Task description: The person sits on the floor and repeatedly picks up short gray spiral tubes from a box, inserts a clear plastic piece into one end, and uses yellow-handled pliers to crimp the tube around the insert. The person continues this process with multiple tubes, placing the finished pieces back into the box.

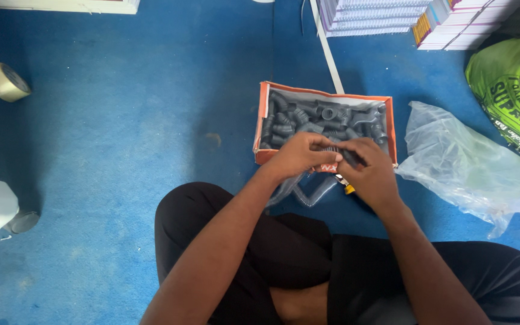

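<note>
Both hands meet over the near edge of the box (323, 95), pinching one small dark ribbed fitting (334, 148) between them. The left hand (301, 157) curls its fingers around one end, the right hand (369, 171) closes on the other, so each is grasping the same piece; it looks as though they steady it from both sides to work on it, though the fingers hide most of it.

Just behind the hands, the box, orange-rimmed and lined with clear plastic, is packed with more grey fittings (326, 120), close enough to reach without leaning. Under the hands, at the box's near edge, lie a clear bag (308, 189) and a small yellow object (348, 189), too small to identify.

Right of the box a larger crumpled clear bag (464, 165) rests on the blue floor (121, 120), with a green sack (510, 102) beyond it. Behind the box stand stacks of books (380, 15). Far left of the box lies a roll of tape (4, 82).
</note>
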